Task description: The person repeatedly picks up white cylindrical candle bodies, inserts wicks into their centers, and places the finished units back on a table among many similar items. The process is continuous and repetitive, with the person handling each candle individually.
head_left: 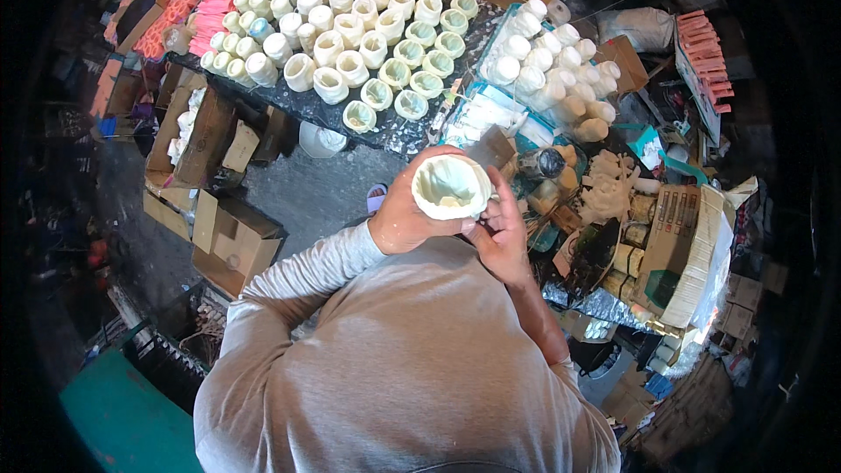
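Observation:
In front of my chest I hold a cream, hollow cup-shaped piece [451, 187] with an uneven rim, its open mouth tilted up toward me. My left hand [405, 210] is wrapped round its left side and underside. At its right edge, my right hand [501, 232] grips the rim with bent fingers, thumb lower down. Whitish smears mark the skin of my left hand. What the piece is made of I cannot tell.
Ahead, a dark table [302, 109] bears rows of similar cream cups [350, 66]. White rounded pieces [547, 57] cluster on the right-hand surface, near a clear jar with a dark lid [541, 163]. Cardboard boxes [235, 241] stand on the floor at left; a white bucket [321, 140] sits beneath the table's edge.

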Tool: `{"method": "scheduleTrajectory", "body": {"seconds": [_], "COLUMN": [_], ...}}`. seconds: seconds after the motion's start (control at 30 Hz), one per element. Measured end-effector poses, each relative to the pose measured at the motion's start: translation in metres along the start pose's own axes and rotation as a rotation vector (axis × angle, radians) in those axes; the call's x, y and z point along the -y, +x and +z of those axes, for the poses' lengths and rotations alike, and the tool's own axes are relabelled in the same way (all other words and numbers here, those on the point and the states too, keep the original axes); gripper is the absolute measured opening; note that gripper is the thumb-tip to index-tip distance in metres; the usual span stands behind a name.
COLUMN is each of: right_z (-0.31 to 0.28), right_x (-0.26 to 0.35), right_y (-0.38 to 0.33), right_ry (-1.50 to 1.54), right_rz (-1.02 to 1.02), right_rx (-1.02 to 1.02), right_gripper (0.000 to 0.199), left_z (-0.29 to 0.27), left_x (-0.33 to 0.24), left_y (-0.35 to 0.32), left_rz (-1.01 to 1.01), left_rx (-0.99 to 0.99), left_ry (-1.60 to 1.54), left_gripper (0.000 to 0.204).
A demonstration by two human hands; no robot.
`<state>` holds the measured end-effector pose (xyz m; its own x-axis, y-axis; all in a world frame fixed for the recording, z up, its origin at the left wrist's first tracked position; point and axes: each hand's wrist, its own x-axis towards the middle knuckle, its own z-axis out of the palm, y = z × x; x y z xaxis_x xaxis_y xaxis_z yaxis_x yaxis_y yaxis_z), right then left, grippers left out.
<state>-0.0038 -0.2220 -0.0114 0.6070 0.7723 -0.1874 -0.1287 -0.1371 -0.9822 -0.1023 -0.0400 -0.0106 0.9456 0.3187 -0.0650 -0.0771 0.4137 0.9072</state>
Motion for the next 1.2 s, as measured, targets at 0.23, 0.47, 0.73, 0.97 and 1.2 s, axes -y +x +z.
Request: {"method": "scheduleTrajectory", "body": {"seconds": [0.23, 0.47, 0.73, 0.97, 1.2], "right_z": [-0.013, 0.0, -0.017, 0.006, 0.023], "right_x": [-0.022, -0.019, 0.027, 0.042, 0.003], "right_y": [0.001, 0.018, 0.023, 0.049, 0.065], "right_ry": [0.064, 0.176, -0.395, -0.627, -0.477], "right_rz": [0.058, -0.058, -0.133, -0.341, -0.277], "right_rx": [-0.065, -0.121, -0.104, 0.019, 0.109], "right_gripper": [0.058, 0.052, 0.029, 0.008, 0.006], "left_z": [0.0, 0.004, -0.007, -0.011, -0.02], "left_x": [0.004, 0.014, 0.014, 0.021, 0.031], "left_y": [0.001, 0.006, 0.009, -0.003, -0.04], "left_rz": [-0.014, 0.017, 0.022, 0.024, -0.112], "left_rx": [-0.04, -0.018, -0.122, -0.052, -0.145], "left_ry": [0.143, 0.162, 0.323, 0.608, 0.056], "left_gripper": [0.087, 0.083, 0.08, 0.087, 0.077]}}
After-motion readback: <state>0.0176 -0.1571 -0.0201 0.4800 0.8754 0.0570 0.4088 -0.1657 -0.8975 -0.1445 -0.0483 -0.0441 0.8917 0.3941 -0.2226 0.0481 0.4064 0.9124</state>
